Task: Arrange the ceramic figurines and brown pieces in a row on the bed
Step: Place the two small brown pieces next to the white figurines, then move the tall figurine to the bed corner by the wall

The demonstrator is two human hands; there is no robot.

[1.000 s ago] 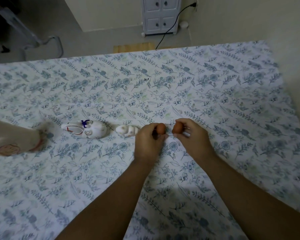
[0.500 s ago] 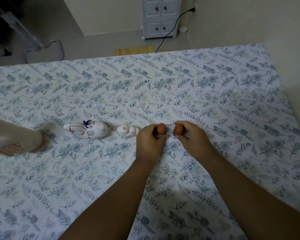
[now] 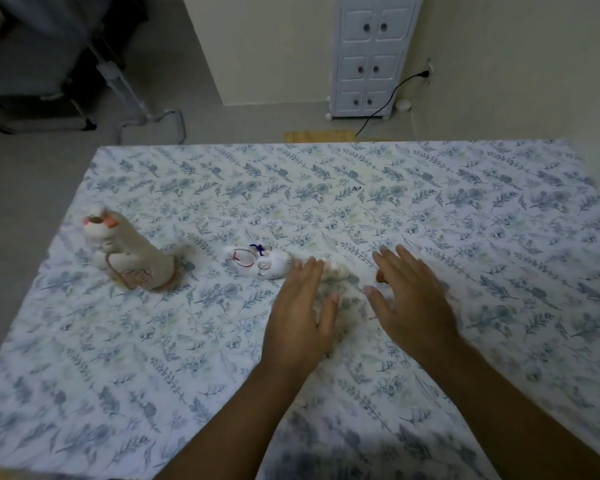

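Observation:
A tall beige ceramic cat figurine [image 3: 129, 258] stands at the left of the bed [image 3: 430, 202]. Right of it lies a white rabbit figurine [image 3: 260, 262] with a blue bow. A small white figurine [image 3: 335, 270] peeks out just past my left hand [image 3: 300, 313], which is flat with fingers spread and holds nothing. My right hand [image 3: 413, 299] is also spread and holds nothing. A sliver of one brown piece [image 3: 380, 278] shows at its left edge. The other brown piece is hidden.
The bed wears a white sheet with a blue leaf print. Its far edge meets a grey floor. A white cabinet [image 3: 369, 57] with a black cable [image 3: 385, 102] stands against the far wall. A metal stand [image 3: 132, 98] sits at the far left.
Both hands have let go of the brown pieces and pulled back with fingers spread. The view has tilted up and left, bringing the whole tall cat figurine into sight.

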